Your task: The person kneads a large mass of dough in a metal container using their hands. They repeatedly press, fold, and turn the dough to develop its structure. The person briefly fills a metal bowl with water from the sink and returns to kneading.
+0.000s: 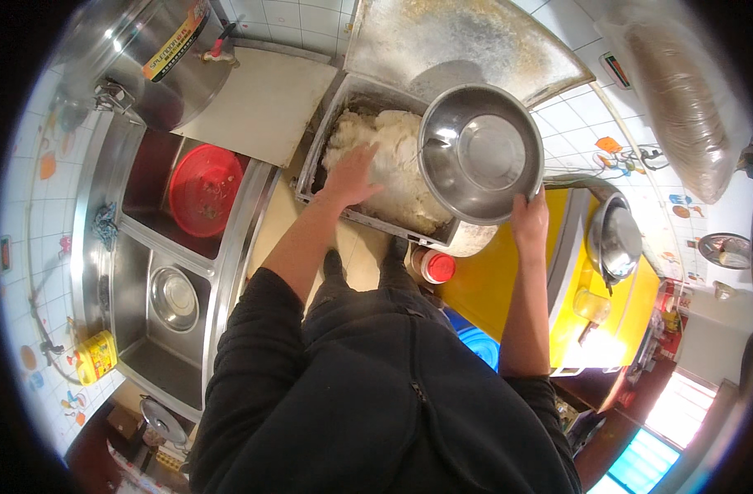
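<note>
My right hand (530, 217) grips the lower right rim of a round stainless steel basin (491, 145), which is tilted so its bare inside faces me. The basin overlaps the right side of a rectangular metal bin (386, 223). A lumpy off-white mass that looks like dough (404, 160) lies in the bin. My left hand (350, 176) is spread over the left part of this mass, palm down and holding nothing. Whether its fingers press into the dough or hover just above it, I cannot tell. Behind the bin, a large stained metal lid (463, 46) stands raised.
At left, a steel double sink (211, 290) holds a red basin (206, 188) and a small metal bowl (174, 298). A large steel drum (160, 68) with a tap stands beyond. A red-lidded container (437, 267) is near my feet. More metal bowls (614, 238) rest on a yellow-topped surface (630, 309).
</note>
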The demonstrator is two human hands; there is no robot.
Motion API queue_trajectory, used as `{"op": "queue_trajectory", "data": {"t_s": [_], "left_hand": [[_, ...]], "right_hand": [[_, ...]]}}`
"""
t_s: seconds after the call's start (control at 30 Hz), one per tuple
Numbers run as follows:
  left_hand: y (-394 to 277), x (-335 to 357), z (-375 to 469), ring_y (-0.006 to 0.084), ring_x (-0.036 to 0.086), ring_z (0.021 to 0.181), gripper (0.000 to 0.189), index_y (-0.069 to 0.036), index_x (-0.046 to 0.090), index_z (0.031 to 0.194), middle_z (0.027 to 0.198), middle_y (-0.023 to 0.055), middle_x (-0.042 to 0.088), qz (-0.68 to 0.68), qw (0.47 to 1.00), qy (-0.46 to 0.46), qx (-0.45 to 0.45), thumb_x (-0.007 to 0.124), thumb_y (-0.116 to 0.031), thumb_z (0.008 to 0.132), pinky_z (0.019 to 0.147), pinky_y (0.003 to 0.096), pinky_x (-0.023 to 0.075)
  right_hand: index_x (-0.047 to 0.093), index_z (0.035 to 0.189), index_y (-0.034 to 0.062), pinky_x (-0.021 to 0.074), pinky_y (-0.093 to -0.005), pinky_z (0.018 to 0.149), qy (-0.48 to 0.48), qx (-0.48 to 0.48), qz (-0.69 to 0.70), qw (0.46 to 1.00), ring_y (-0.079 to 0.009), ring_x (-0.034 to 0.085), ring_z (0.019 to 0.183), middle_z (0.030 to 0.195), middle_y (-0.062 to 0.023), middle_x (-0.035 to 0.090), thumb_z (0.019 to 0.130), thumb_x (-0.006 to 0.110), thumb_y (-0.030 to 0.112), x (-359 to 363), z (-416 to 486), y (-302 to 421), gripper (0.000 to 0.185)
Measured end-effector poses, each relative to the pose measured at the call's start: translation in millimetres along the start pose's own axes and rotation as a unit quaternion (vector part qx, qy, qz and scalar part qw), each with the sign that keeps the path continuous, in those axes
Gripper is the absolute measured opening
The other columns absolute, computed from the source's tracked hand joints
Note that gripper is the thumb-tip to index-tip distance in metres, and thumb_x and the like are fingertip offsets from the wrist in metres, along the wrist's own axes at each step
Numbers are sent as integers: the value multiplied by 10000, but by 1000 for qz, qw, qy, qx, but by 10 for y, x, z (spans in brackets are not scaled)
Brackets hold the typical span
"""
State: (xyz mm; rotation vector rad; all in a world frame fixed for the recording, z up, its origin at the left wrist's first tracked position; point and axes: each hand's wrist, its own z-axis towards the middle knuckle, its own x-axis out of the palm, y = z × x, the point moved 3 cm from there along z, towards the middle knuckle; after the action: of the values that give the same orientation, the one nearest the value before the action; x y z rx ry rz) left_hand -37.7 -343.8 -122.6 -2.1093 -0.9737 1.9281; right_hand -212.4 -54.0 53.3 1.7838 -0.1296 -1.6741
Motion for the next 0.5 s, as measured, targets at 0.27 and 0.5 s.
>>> {"op": "queue_trajectory", "data": {"t_s": [0.27,0.5], "left_hand": [[303,-80,-364,333,280,1458,935,-131,206,1561,1604,180,218,0,995,69,-66,738,-374,831,1187,418,294],[325,-40,-534,329,272,1464,996,-100,185,1566,1623,162,178,-53,991,73,-102,761,-408,813,1181,443,304]], "right_hand": [[522,1318,-5,608,-335,602,68,196,274,939,-266,701,887,1123,-187,647,903,491,129,26,-45,-299,437],[496,1274,-77,630,-351,659,13,190,333,924,-295,704,867,1073,-204,644,911,454,121,-266,-284,-409,415]]}}
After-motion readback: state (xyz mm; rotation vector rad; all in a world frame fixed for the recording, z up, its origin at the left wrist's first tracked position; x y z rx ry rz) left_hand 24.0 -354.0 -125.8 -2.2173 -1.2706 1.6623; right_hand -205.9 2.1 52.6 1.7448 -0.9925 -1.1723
